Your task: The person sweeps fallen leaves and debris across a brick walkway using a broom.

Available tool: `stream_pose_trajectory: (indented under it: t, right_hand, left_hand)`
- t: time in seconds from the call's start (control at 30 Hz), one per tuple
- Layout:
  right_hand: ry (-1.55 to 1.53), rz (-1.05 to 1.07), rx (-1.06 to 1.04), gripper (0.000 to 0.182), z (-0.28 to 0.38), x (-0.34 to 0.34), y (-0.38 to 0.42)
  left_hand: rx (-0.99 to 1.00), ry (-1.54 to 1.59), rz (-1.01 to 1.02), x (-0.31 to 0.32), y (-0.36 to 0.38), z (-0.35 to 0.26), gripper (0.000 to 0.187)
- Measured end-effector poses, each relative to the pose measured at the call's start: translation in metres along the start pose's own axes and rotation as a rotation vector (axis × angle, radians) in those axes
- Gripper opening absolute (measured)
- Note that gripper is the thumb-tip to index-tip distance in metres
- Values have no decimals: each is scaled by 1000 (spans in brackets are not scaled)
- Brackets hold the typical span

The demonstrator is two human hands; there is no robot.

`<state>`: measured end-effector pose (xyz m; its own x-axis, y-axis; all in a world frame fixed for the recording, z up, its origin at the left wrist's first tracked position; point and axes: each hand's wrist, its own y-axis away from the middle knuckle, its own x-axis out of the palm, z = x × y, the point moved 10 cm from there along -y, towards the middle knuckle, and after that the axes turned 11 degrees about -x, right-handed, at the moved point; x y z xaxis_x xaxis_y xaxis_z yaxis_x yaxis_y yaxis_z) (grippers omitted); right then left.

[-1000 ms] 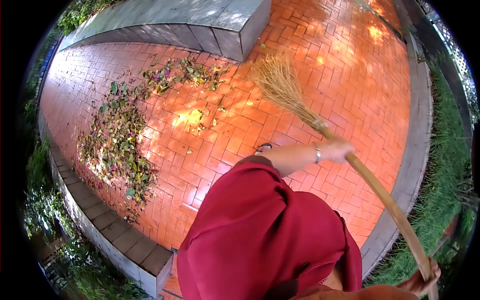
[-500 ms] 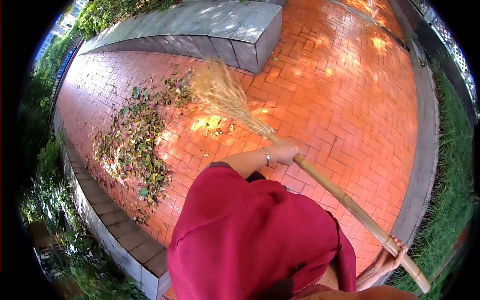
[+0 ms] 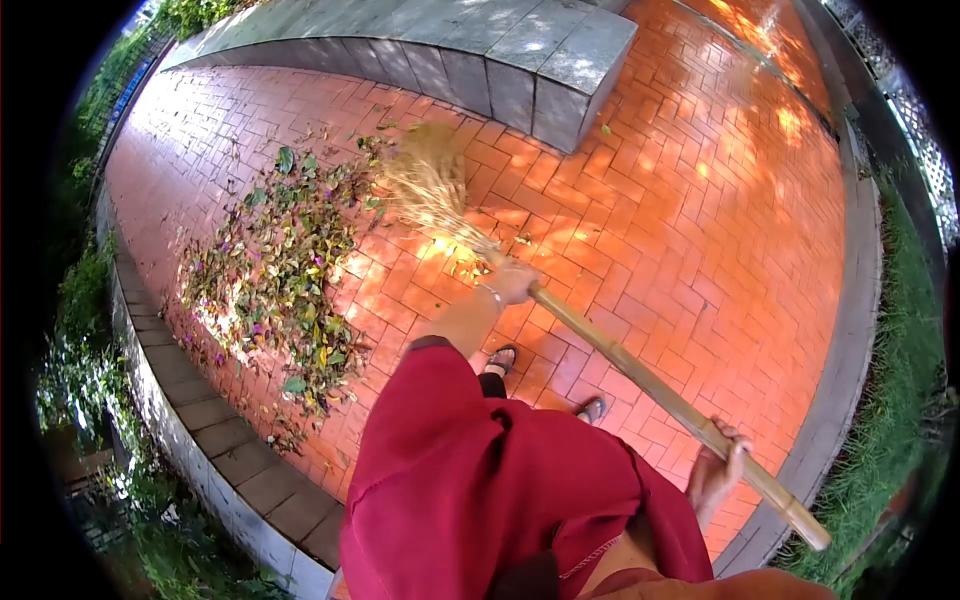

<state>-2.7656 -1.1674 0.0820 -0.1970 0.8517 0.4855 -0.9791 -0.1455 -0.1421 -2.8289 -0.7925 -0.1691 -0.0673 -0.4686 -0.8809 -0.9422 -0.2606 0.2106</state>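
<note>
Broom (image 3: pixel 620 362) held slantwise over brick paving (image 3: pixel 700 200), straw head (image 3: pixel 430 185) down at edge of leaf pile (image 3: pixel 280 270), handle end low near grass (image 3: pixel 900 400). Left hand (image 3: pixel 512 282) with fingers wrapped tight round handle just behind straw; right hand (image 3: pixel 715 470) with fingers curled round handle near its far end. Grey stone block (image 3: pixel 560 60) just beyond straw head; low stone kerb (image 3: pixel 200 430) beside pile; two sandalled feet (image 3: pixel 545 385) on paving beneath handle; red garment (image 3: pixel 500 500) in foreground.
</note>
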Motion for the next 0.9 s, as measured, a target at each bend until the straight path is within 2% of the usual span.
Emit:
stream_pose_trajectory:
  t: [0.07,0.13,0.2,0.3,0.33,0.37,0.4,0.43,0.47,0.5,0.53,0.57,0.6,0.63,0.7,0.73,0.8,0.83,0.87,0.9]
  right_hand:
    - [-48,-52,30,13,-12,0,20]
    - [-97,-100,83,14,-15,-13,41]
    - [-189,-135,62,15,7,-47,60]
    - [-146,-245,-92,13,87,-94,92]
    - [-101,-283,-166,13,126,-103,107]
    - [-83,-335,-246,14,170,-127,129]
    - [2,-380,-331,14,217,-136,151]
    - [-30,-318,-364,14,263,-148,174]
    - [115,-293,-461,22,316,-165,203]
    - [127,-302,-467,22,337,-148,216]
    - [272,-304,-588,20,370,-113,234]
    - [417,-297,-705,18,395,-81,249]
    - [507,-380,-818,15,409,-66,265]
    - [566,-335,-802,15,418,-62,270]
    - [614,-296,-782,16,422,-72,274]
    - [536,-259,-629,18,404,-85,261]
    - [375,-186,-321,22,349,-93,233]
    - [375,-186,-416,16,323,-92,228]
    - [249,-216,-294,17,283,-108,221]
    - [338,-327,-221,17,235,-115,222]
  left_hand:
    - [-13,-69,13,-35,11,19,10]
    - [-22,-143,113,-44,38,19,9]
    - [37,-116,168,-42,53,-13,10]
    - [196,37,219,-35,65,-100,9]
    - [326,128,217,-34,73,-141,10]
    - [419,142,208,-7,77,-176,10]
    - [497,161,286,-2,90,-221,9]
    - [573,206,325,4,104,-265,6]
    - [707,240,246,0,120,-308,7]
    - [785,261,240,13,130,-345,7]
    - [861,287,232,24,143,-378,7]
    - [867,298,234,33,148,-399,7]
    - [879,334,197,38,154,-416,6]
    - [889,365,163,41,164,-426,6]
    - [842,440,232,70,185,-412,6]
    - [789,513,296,80,193,-397,6]
    - [598,453,448,83,222,-333,6]
    - [515,327,493,100,231,-296,8]
    - [386,289,482,106,234,-251,12]
    - [295,249,531,98,238,-205,16]
